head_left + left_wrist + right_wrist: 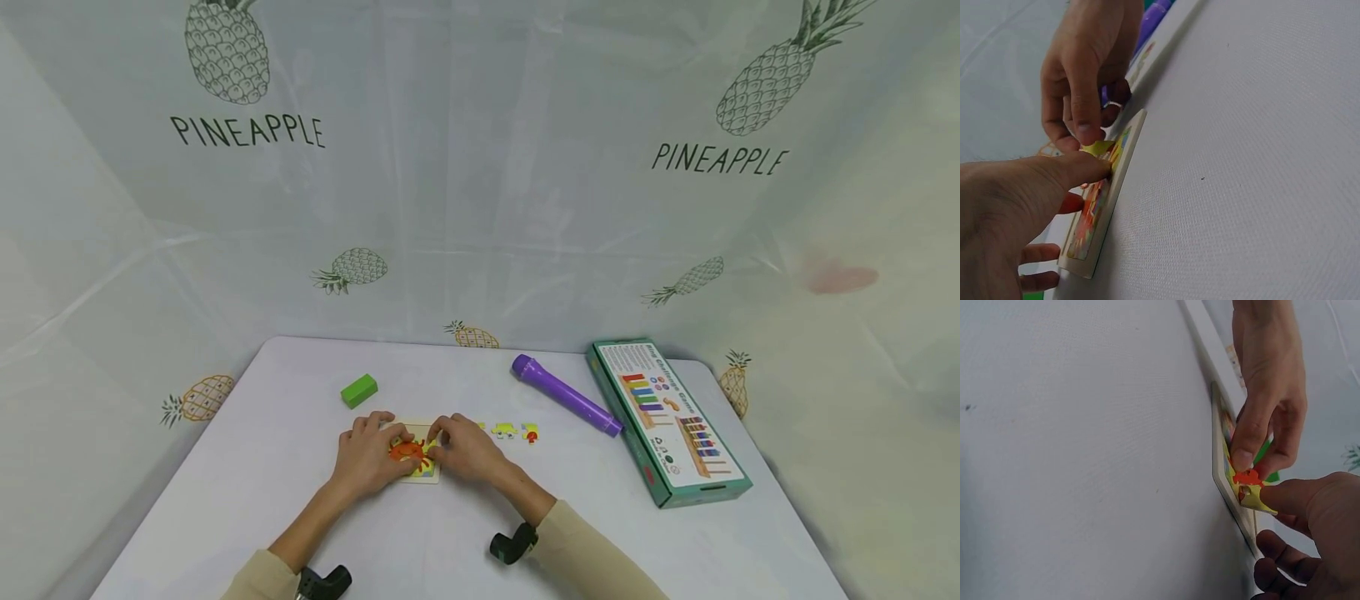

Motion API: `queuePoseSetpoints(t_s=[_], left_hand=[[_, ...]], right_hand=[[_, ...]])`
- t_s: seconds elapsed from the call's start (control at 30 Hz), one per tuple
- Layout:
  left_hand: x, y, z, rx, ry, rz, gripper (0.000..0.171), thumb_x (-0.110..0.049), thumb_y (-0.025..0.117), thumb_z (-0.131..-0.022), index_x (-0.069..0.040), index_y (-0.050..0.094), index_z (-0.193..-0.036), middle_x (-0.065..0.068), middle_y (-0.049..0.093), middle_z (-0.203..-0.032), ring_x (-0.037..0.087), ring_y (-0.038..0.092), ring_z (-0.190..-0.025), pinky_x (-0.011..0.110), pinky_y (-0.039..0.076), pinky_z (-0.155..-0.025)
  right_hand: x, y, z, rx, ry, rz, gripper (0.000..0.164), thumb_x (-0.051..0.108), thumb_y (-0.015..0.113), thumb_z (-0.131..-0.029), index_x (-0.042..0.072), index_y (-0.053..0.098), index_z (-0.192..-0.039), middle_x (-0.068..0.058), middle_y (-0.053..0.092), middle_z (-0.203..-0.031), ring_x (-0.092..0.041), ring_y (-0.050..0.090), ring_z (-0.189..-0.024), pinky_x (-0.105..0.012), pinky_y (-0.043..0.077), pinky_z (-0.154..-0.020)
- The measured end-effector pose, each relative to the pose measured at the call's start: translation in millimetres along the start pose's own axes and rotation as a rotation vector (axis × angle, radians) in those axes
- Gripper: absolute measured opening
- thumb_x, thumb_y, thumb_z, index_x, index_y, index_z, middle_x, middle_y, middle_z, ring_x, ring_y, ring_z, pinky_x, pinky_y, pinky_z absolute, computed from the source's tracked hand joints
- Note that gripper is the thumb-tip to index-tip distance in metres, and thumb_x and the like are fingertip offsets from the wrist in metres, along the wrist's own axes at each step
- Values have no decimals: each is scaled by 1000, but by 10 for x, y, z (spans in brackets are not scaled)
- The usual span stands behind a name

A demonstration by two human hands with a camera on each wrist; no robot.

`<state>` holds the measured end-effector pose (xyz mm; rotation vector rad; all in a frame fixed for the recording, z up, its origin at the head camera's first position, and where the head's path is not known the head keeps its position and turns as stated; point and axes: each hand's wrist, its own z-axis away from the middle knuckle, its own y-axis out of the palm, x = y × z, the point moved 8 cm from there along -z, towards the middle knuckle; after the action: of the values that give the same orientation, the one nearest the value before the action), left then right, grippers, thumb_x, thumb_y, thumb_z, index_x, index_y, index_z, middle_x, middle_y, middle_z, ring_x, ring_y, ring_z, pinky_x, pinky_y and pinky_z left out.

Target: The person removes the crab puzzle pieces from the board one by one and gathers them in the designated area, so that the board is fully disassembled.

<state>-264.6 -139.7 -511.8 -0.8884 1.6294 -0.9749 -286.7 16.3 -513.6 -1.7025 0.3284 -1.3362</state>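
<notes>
A small wooden jigsaw board with an orange crab picture lies on the table under both hands. My left hand rests over its left part, thumb and fingertips spread across the crab and touching the puzzle. From the right, my right hand pinches a yellow puzzle piece between thumb and finger. That piece is tilted up at the board's right part, beside the left thumb. Right of my right hand lie loose yellow puzzle pieces. Fingers hide part of the picture.
A green block sits behind my left hand. Farther right, a purple stick with a rounded end lies slanted against a green-and-white game box. A pineapple-printed sheet hangs behind the white table.
</notes>
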Motion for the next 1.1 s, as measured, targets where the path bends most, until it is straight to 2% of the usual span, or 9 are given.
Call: queuePoseSetpoints(t_s=[0.13,0.23,0.43,0.63,0.77,1.1], left_hand=[[6,4,6,-11,-1,13,33,-48,82,-77,-27,73,-100,13,54,-133,42,46,-122,66,37,-93],[9,6,12,-23,4,20,31,-49,82,-76,-29,72,-97,12,55,-132,41,46,-122,65,37,-92],[39,33,6,-24,3,13,33,-49,82,-76,-29,72,-99,12,54,-133,41,46,-122,64,37,-92],[48,43,7,-13,-3,10,34,-51,82,-76,-29,73,-101,12,54,-134,41,46,-123,65,37,-93],[38,41,9,-16,2,7,35,-51,82,-77,-29,73,-102,12,54,-134,41,46,-123,65,38,-92],[34,28,14,-17,-1,23,35,-50,82,-77,-29,74,-104,11,53,-135,40,43,-125,64,36,-95]], right_hand=[[30,-12,3,-14,-12,-45,5,23,71,-94,21,67,-97,8,58,-89,-7,52,-77,-23,44,-68],[54,-9,6,-10,-24,-78,4,21,71,-94,20,67,-93,11,60,-85,-5,53,-75,-22,44,-68],[76,-11,27,3,-27,-116,4,20,70,-94,19,67,-95,13,62,-84,-3,53,-71,-21,44,-63],[81,-108,84,0,-42,-127,4,20,70,-94,20,67,-96,12,63,-86,-4,53,-70,-20,45,-61],[11,-213,146,-5,-31,-123,4,20,70,-94,20,67,-95,11,63,-86,-5,54,-70,-21,45,-61],[-338,-487,366,6,2,-100,4,20,73,-93,20,69,-93,11,64,-82,-7,54,-71,-22,44,-61]])
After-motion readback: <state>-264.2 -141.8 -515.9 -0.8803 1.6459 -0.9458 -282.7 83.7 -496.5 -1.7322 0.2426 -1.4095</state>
